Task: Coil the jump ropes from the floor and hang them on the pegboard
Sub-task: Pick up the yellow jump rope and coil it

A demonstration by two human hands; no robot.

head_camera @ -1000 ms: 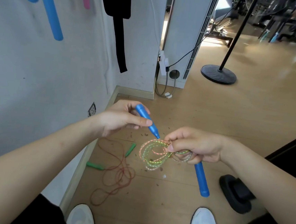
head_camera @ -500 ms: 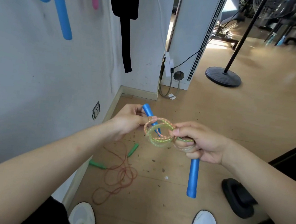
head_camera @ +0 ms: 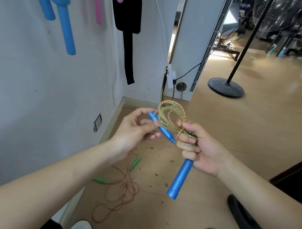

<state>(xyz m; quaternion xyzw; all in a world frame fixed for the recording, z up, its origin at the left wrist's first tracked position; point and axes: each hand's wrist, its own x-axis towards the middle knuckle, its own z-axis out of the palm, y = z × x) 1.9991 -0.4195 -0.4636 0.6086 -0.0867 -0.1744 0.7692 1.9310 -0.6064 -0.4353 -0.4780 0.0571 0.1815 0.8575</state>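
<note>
Rope (head_camera: 170,114) sits coiled: my right hand (head_camera: 202,152) grips it, left hand (head_camera: 133,131) pinches one handle (head_camera: 164,132). A second rope (head_camera: 120,190) lies below it, uncoiled.

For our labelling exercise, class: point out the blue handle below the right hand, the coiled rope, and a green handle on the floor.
blue handle (head_camera: 180,180), head view: middle of its shaft.
coiled rope (head_camera: 181,115), head view: right side of the loops.
green handle (head_camera: 135,163), head view: its middle.

Black stand base (head_camera: 225,88) near white floor unit (head_camera: 193,44); wall socket (head_camera: 97,122)
</note>
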